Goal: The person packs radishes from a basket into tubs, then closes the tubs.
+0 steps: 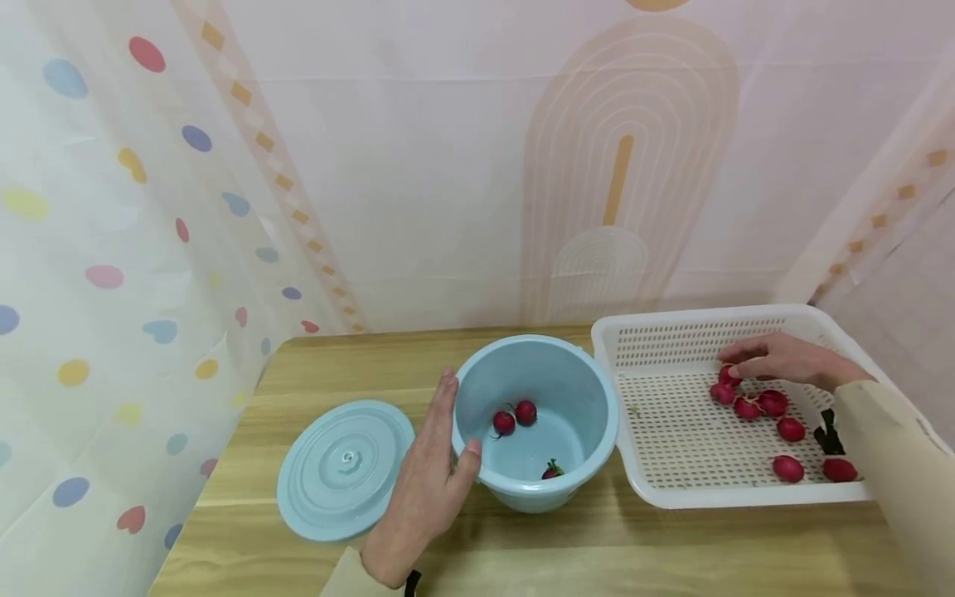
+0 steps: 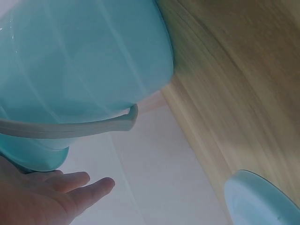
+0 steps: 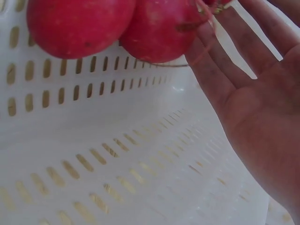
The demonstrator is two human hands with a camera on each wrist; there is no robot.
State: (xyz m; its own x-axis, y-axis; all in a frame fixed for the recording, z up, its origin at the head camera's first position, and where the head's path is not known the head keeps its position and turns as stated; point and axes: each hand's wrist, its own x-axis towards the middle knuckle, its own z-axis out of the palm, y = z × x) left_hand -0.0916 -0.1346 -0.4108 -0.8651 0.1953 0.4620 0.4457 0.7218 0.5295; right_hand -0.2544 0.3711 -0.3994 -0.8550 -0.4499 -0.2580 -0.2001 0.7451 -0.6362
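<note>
In the head view, my left hand [image 1: 427,464] rests against the near left side of a light blue bucket [image 1: 537,493], fingers straight, thumb by the rim. Two red radishes [image 1: 525,412] lie in the bucket, and a third with a bit of green [image 1: 552,471] is partly hidden by the near wall. My right hand [image 1: 783,361] reaches into a white perforated basket [image 1: 656,497], its fingertips at a radish [image 1: 729,376] in the far part. Several more radishes [image 1: 773,403] lie nearby. The right wrist view shows radishes [image 3: 159,33] beside loosely extended fingers [image 3: 243,40].
A round light blue lid [image 1: 346,468] lies on the wooden table [image 1: 313,365] left of the bucket. The bucket's grey handle [image 2: 70,129] hangs along its side. Patterned curtains [image 1: 418,166] hang behind and to the left of the table.
</note>
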